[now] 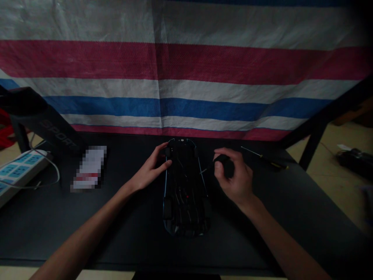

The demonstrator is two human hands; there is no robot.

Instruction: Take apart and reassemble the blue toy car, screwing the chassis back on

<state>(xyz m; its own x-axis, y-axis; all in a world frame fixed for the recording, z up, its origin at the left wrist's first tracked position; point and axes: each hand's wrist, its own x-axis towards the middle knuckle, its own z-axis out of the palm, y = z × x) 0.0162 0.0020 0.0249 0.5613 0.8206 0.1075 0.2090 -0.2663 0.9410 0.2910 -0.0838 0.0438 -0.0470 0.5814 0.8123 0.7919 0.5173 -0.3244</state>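
A toy car (186,186) lies upside down on the black table, its dark underside and wheels facing up. My left hand (153,165) rests against the car's left side near the far end, thumb on its edge and fingers around the side. To the right of the car, my right hand (234,171) is closed around the thick black handle of a screwdriver (224,165). Its thin shaft points left toward the car's right edge; whether the tip touches is too dark to tell.
A second screwdriver (264,157) lies at the back right of the table (131,241). At left are a blurred white-and-red item (90,168), a power strip (20,169) with a cable, and a dark SPORT-marked bar (52,126). A striped sheet (186,62) hangs behind.
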